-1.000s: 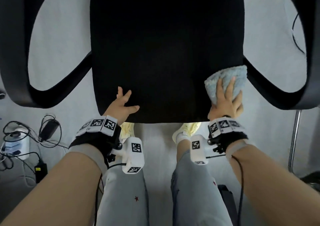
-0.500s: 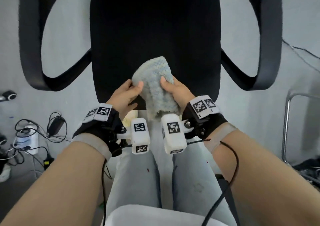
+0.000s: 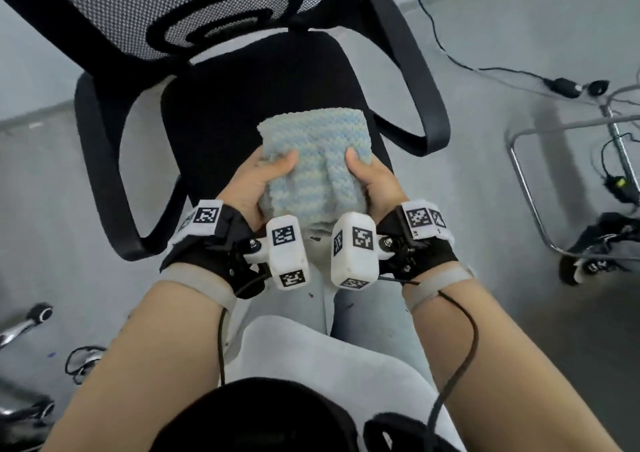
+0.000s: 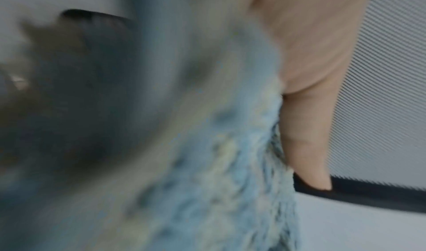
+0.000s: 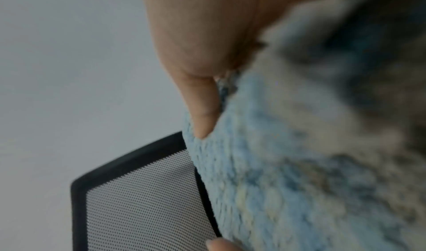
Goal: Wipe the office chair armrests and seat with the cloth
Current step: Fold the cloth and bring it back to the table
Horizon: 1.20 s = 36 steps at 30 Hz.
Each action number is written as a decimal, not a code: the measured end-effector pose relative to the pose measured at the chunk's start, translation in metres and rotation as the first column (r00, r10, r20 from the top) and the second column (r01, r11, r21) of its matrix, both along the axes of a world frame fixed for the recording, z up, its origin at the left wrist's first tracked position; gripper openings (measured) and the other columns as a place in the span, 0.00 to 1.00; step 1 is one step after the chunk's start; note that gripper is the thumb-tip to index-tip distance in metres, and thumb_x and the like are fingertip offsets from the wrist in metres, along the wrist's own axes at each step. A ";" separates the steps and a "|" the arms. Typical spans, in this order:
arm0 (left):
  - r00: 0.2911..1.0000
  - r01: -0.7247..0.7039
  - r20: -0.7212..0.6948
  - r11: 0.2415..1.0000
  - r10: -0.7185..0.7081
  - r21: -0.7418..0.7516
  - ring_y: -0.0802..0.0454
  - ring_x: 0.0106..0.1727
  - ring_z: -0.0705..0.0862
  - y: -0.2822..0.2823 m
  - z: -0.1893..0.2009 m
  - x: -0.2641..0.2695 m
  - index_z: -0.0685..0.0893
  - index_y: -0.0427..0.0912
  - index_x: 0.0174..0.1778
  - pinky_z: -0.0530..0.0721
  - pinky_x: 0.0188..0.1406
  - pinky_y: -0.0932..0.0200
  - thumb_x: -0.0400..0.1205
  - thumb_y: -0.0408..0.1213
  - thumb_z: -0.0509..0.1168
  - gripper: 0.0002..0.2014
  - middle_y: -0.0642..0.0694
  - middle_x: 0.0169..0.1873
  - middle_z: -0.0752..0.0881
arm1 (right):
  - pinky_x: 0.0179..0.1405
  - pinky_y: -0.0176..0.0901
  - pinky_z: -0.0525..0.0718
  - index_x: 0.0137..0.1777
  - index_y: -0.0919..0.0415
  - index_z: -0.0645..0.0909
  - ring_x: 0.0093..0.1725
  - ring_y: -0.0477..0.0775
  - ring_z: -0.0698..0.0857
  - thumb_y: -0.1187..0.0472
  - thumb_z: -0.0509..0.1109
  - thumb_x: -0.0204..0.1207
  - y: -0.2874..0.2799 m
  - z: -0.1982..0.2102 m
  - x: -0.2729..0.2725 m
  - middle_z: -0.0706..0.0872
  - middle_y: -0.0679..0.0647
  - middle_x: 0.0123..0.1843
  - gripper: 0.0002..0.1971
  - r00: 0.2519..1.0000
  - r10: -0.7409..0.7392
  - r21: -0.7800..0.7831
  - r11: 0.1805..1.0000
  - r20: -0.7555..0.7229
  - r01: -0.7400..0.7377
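A fluffy light-blue cloth (image 3: 313, 161) is held up above the front of the black seat (image 3: 263, 81) of an office chair. My left hand (image 3: 258, 180) grips its left edge, thumb on top, and my right hand (image 3: 372, 178) grips its right edge the same way. Both wrist views are filled by the blurred cloth (image 4: 219, 164) (image 5: 299, 164) with a thumb lying along it. The left armrest (image 3: 100, 174) and right armrest (image 3: 419, 81) curve out on either side of the seat. The fingers under the cloth are hidden.
The chair's mesh backrest (image 3: 166, 5) rises at the top. A black cable with an adapter (image 3: 561, 86) crosses the grey floor at the right, near a metal chair frame (image 3: 540, 188). More cables (image 3: 83, 361) lie at the lower left.
The right hand carried the cloth off the seat's right front corner to the middle; the left hand left the seat and took hold too. Both lifted and spread it. The view rose.
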<state>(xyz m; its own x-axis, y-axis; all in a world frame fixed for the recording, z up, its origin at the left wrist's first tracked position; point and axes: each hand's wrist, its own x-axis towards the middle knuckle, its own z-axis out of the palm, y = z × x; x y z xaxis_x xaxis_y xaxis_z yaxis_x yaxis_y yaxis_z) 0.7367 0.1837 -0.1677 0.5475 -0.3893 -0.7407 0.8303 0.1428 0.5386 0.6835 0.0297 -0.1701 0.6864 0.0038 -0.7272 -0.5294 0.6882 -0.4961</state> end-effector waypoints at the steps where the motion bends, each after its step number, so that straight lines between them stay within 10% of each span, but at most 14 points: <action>1: 0.998 0.052 0.022 0.999 -0.052 0.013 0.45 0.56 0.87 -0.001 0.004 0.004 0.78 0.46 0.63 0.86 0.53 0.44 0.75 0.34 0.67 0.19 0.43 0.57 0.87 | 0.63 0.68 0.79 0.60 0.61 0.77 0.63 0.69 0.81 0.61 0.59 0.81 -0.001 0.006 -0.006 0.83 0.64 0.61 0.11 0.998 -0.056 -0.015 0.998 0.011 0.056; 5: 0.951 0.294 0.093 0.955 -0.295 0.020 0.48 0.57 0.87 -0.018 0.018 0.005 0.75 0.46 0.66 0.88 0.49 0.49 0.73 0.30 0.68 0.24 0.45 0.59 0.85 | 0.51 0.59 0.88 0.52 0.62 0.81 0.52 0.62 0.88 0.64 0.63 0.78 -0.004 0.026 -0.043 0.89 0.59 0.50 0.07 0.958 -0.277 -0.055 0.958 0.071 0.281; 14: 0.738 0.670 0.095 0.742 -0.668 0.013 0.43 0.65 0.82 -0.086 0.017 -0.058 0.71 0.41 0.70 0.80 0.64 0.41 0.71 0.28 0.69 0.29 0.39 0.67 0.80 | 0.58 0.65 0.84 0.46 0.59 0.84 0.49 0.62 0.87 0.68 0.70 0.72 -0.014 0.027 -0.156 0.90 0.57 0.46 0.06 0.752 -0.659 -0.213 0.730 0.033 0.649; 19: 0.530 0.845 0.096 0.534 -0.843 0.017 0.47 0.58 0.85 -0.125 0.018 -0.116 0.75 0.43 0.63 0.87 0.51 0.50 0.74 0.27 0.68 0.21 0.43 0.58 0.85 | 0.48 0.48 0.89 0.47 0.60 0.81 0.43 0.51 0.89 0.70 0.68 0.74 -0.012 0.028 -0.231 0.90 0.52 0.42 0.06 0.596 -0.802 -0.284 0.564 0.036 0.776; 25: 0.267 0.961 0.093 0.272 -0.959 0.046 0.39 0.61 0.85 -0.158 0.020 -0.206 0.79 0.44 0.59 0.81 0.59 0.35 0.66 0.31 0.74 0.25 0.38 0.61 0.85 | 0.60 0.60 0.83 0.52 0.62 0.81 0.53 0.59 0.87 0.69 0.69 0.73 0.009 0.032 -0.324 0.87 0.59 0.52 0.08 0.341 -0.938 -0.347 0.300 0.061 0.889; 30: 0.016 0.996 0.165 0.029 -0.986 0.081 0.50 0.49 0.89 -0.172 0.033 -0.296 0.80 0.49 0.50 0.87 0.49 0.50 0.71 0.25 0.69 0.17 0.47 0.49 0.88 | 0.63 0.74 0.77 0.54 0.61 0.82 0.61 0.68 0.83 0.62 0.73 0.68 0.044 0.038 -0.406 0.84 0.68 0.62 0.14 0.099 -0.992 -0.341 0.069 0.072 0.937; 36: -0.232 0.973 0.270 -0.218 -0.935 0.081 0.59 0.42 0.89 -0.177 0.054 -0.412 0.79 0.49 0.51 0.88 0.40 0.60 0.73 0.23 0.67 0.18 0.50 0.47 0.87 | 0.56 0.57 0.85 0.55 0.61 0.81 0.55 0.57 0.87 0.61 0.73 0.67 0.076 0.062 -0.504 0.88 0.59 0.56 0.16 -0.080 -0.993 -0.455 -0.110 0.086 0.884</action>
<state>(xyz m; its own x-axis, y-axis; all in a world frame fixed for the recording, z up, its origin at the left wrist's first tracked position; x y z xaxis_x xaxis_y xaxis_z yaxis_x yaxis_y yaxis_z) 0.3247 0.0072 -0.1134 -0.4935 -0.6348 -0.5946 -0.0626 -0.6559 0.7522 0.1793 0.1055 -0.1083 -0.3866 -0.7111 -0.5872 0.4218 0.4299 -0.7983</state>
